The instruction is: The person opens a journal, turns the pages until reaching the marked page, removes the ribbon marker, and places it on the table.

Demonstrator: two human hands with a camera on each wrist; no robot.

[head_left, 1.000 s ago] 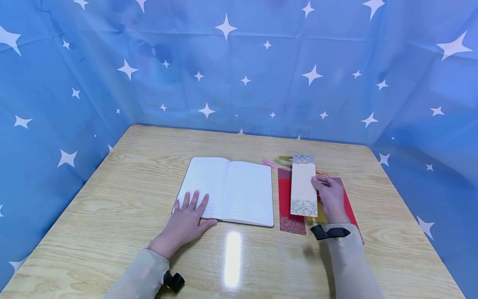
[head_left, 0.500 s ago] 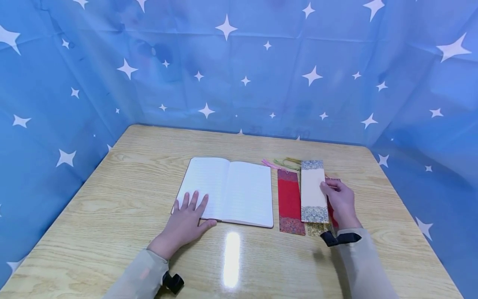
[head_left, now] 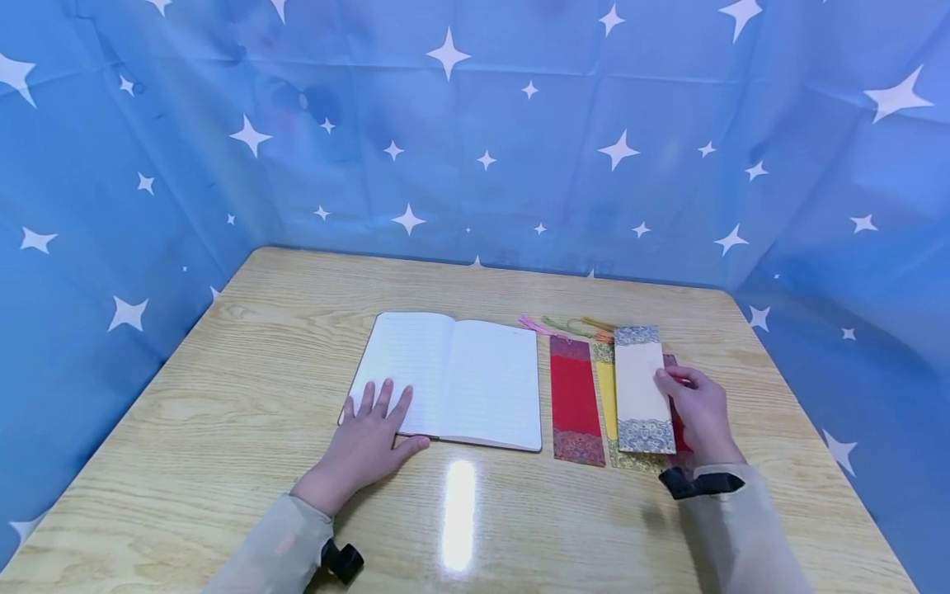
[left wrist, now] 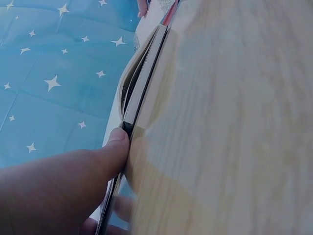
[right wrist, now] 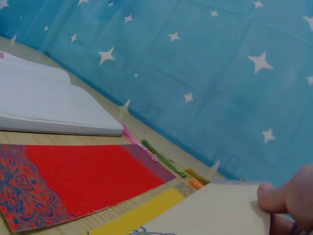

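Observation:
An open notebook (head_left: 493, 384) with lined pages lies on the table. My left hand (head_left: 369, 450) rests flat on its lower left page, fingers spread, the thumb by the bottom edge; the left wrist view shows that thumb (left wrist: 115, 149) at the book's edge. Between thumb and fingers my right hand (head_left: 698, 412) pinches the right edge of a cream bookmark (head_left: 642, 388) with blue patterned ends. Under it show a yellow bookmark (head_left: 606, 388) and a red one (head_left: 679, 433), both partly hidden. Left of these lies another red bookmark (head_left: 575, 400), fully visible.
Pink, green, gold and orange tassels (head_left: 567, 326) spread above the bookmarks. The wooden table (head_left: 282, 330) ends at a blue curtain (head_left: 475, 132) with white stars behind and at the sides. A black strap (head_left: 701, 483) circles the right wrist.
My right hand has carried the cream bookmark rightward and slightly toward me, uncovering the left red bookmark and part of the yellow one. The left hand has stayed on the notebook.

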